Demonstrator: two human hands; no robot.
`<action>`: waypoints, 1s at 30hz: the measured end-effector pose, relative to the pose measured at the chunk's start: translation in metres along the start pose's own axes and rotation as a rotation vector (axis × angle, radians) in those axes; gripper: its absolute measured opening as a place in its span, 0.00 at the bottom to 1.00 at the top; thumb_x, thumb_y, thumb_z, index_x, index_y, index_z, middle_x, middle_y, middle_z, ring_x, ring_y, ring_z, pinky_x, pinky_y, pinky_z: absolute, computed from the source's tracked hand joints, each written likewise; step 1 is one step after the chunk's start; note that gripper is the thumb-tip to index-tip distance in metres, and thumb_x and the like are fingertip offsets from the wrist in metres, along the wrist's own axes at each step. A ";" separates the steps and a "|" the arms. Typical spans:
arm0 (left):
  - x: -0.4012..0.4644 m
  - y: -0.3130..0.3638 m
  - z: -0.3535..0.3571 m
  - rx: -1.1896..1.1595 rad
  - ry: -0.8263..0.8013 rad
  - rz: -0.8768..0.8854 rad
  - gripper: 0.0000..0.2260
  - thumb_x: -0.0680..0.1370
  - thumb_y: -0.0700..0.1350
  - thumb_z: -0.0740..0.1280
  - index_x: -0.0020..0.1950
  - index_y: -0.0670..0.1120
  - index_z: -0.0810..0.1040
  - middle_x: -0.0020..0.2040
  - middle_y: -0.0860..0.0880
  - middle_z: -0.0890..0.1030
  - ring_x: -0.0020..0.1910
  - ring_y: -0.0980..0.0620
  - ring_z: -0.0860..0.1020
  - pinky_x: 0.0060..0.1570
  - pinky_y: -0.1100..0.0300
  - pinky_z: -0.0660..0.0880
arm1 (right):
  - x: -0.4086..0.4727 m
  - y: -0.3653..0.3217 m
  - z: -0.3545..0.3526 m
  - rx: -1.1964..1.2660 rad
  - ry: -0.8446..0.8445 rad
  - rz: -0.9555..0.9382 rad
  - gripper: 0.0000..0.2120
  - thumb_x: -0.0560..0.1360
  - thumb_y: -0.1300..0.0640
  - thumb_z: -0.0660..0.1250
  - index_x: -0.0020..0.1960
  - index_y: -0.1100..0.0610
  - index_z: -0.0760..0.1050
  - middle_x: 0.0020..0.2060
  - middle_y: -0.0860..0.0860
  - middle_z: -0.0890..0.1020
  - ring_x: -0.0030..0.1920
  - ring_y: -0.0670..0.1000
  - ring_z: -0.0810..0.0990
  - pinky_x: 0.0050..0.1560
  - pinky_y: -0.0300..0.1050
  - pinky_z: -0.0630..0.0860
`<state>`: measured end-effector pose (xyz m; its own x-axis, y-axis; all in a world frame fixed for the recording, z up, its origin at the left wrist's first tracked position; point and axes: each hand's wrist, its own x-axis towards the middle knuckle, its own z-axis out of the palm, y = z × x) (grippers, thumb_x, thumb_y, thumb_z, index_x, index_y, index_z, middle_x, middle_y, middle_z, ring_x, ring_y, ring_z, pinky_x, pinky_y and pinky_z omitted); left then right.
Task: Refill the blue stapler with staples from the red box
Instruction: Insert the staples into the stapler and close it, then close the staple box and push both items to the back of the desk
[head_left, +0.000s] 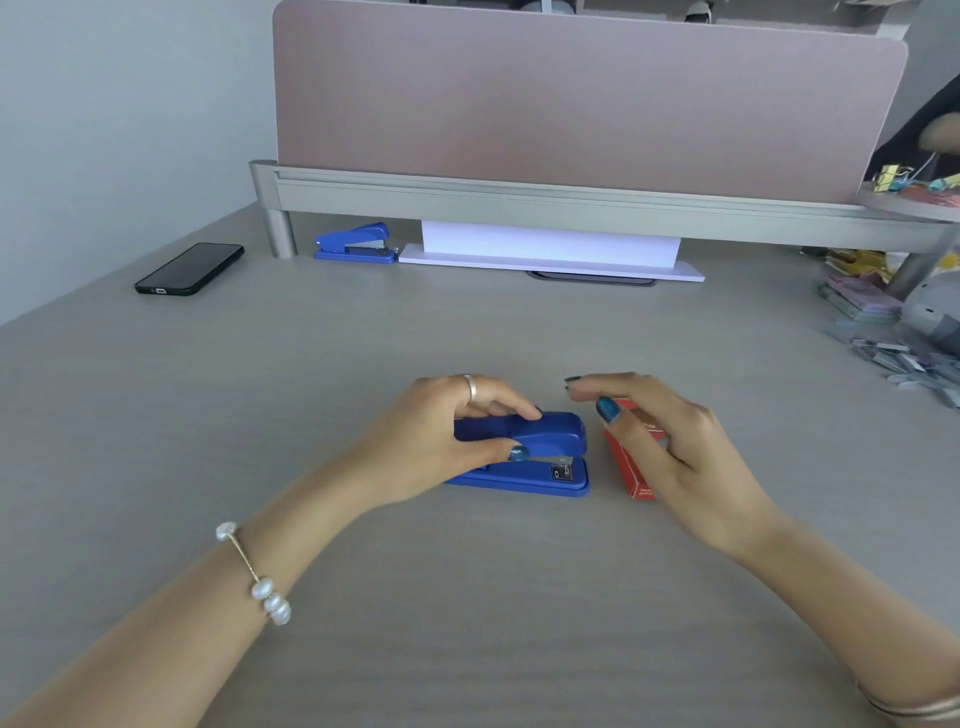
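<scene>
A blue stapler (545, 441) lies closed on the grey desk (467, 597), nose pointing right. My left hand (447, 441) grips its rear half, thumb on the near side and fingers over the top. Just right of the stapler's nose sits the red staple box (631, 470), partly hidden behind my right hand (670, 441). That hand hovers over the box with fingers spread and thumb pointing toward the stapler, holding nothing that I can see.
A second blue stapler (356, 244) rests at the back under the partition rail, beside a white paper stack (550, 249). A black phone (189, 268) lies at back left. Loose staples and clutter (898, 353) pile up at the right edge.
</scene>
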<state>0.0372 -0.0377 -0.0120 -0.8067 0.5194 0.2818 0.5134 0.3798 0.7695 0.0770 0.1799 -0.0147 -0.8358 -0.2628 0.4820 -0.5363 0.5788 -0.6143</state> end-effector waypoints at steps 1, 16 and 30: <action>0.000 -0.001 0.000 0.001 0.000 0.002 0.14 0.70 0.38 0.72 0.51 0.54 0.80 0.52 0.56 0.82 0.51 0.62 0.79 0.51 0.68 0.74 | 0.000 -0.001 0.001 -0.031 -0.017 -0.030 0.16 0.74 0.58 0.53 0.56 0.46 0.75 0.54 0.42 0.79 0.53 0.46 0.77 0.49 0.32 0.72; -0.005 -0.006 0.006 0.154 0.019 0.051 0.14 0.73 0.40 0.70 0.54 0.56 0.80 0.53 0.65 0.79 0.55 0.66 0.75 0.56 0.71 0.68 | -0.001 0.008 -0.005 -0.007 -0.171 0.036 0.19 0.70 0.60 0.57 0.56 0.47 0.77 0.54 0.37 0.78 0.59 0.35 0.70 0.54 0.25 0.66; -0.010 -0.013 -0.003 0.046 -0.027 -0.090 0.18 0.73 0.43 0.70 0.55 0.65 0.75 0.54 0.67 0.79 0.53 0.64 0.77 0.54 0.65 0.73 | -0.005 0.041 -0.052 -0.201 -0.408 0.221 0.26 0.61 0.45 0.76 0.55 0.33 0.71 0.61 0.29 0.64 0.63 0.27 0.57 0.53 0.20 0.64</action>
<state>0.0376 -0.0498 -0.0235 -0.8423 0.5016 0.1974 0.4531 0.4604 0.7634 0.0650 0.2450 -0.0095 -0.9260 -0.3746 0.0457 -0.3420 0.7815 -0.5218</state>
